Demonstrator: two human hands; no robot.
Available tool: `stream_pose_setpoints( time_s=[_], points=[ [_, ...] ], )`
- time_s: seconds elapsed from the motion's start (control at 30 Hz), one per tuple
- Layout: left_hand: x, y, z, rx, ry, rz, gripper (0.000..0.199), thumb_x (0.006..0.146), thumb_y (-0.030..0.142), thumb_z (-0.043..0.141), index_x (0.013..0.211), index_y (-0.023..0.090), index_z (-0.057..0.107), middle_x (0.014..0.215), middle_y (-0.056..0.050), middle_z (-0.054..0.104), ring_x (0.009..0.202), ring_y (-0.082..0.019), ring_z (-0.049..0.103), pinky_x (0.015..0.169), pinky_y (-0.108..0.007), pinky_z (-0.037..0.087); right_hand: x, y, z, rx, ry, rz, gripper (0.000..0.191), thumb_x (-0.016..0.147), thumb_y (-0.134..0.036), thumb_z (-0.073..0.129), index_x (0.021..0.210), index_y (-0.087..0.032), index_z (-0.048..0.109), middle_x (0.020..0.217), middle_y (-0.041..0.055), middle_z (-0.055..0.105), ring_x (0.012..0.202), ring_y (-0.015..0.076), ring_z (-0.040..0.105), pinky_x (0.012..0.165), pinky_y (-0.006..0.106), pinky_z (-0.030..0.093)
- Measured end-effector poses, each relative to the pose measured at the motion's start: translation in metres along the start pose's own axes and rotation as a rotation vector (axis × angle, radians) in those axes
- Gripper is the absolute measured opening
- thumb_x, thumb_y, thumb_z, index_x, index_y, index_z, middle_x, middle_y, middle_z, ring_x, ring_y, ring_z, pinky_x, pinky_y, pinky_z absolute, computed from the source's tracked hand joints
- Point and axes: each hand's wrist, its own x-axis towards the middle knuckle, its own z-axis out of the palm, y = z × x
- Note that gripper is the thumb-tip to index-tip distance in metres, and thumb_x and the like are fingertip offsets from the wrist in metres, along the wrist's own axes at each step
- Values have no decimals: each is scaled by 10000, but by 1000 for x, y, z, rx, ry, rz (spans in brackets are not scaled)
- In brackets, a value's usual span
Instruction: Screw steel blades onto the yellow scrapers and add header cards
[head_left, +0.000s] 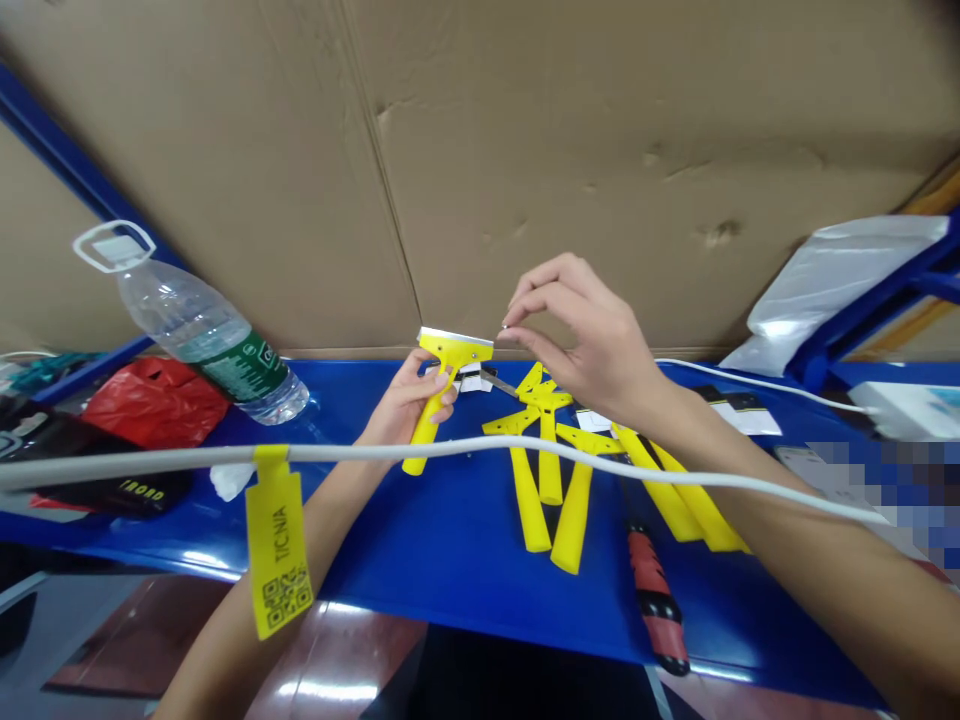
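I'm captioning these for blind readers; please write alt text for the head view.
A person's left hand has a yellow scraper in its grip, head up, while the right hand beside it pinches a tiny shiny item, too small to identify. Similar yellow handles and a red-handled tool lie on a blue table, a water bottle at left.

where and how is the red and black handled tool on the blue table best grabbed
The red and black tool is probably best gripped around the middle of its thick handle, from above on the near side. The handle points toward the person, its end by the edge of the blue table, while the far end lies between yellow scraper handles.
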Motion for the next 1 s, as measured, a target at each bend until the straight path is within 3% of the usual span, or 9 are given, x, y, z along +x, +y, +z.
stream_pose_setpoints(
  time_s=[0.13,0.33,0.53,1.0],
  points=[
    [-3,-8,7,14,-24,-64,524,784,126,967,1148,232,604,956,-7,692,630,-105,629,447,-171,415,-2,3,7,49,53,16,104,1076,-154,706,1025,-242,689,1096,81,686,1039,273,673,939,458,553],
    [-7,-19,15,-22,-49,-183,489,807,114,957,1114,229,593,919,18,674,651,-116,676,491,-176,460,-22,11,35,95,-150,36,97,1096,-152,697,1029,-221,692,1145,99,713,1084,264,636,985,445,535],
    [-10,-23,15,-16,-114,-181,440,843,122,944,1082,232,592,926,23,685,664,-123,706,548,-202,506,-32,17,42,145,-307,176,99,1091,-167,698,1014,-229,706,1205,102,711,1158,276,630,1048,458,520],
    [-13,-21,16,10,-118,-211,449,839,127,943,1085,231,582,919,22,689,668,-122,705,581,-211,526,-32,19,43,163,-302,214,104,1048,-154,750,974,-217,713,1207,104,714,1143,273,648,1048,454,513]
  ],
)
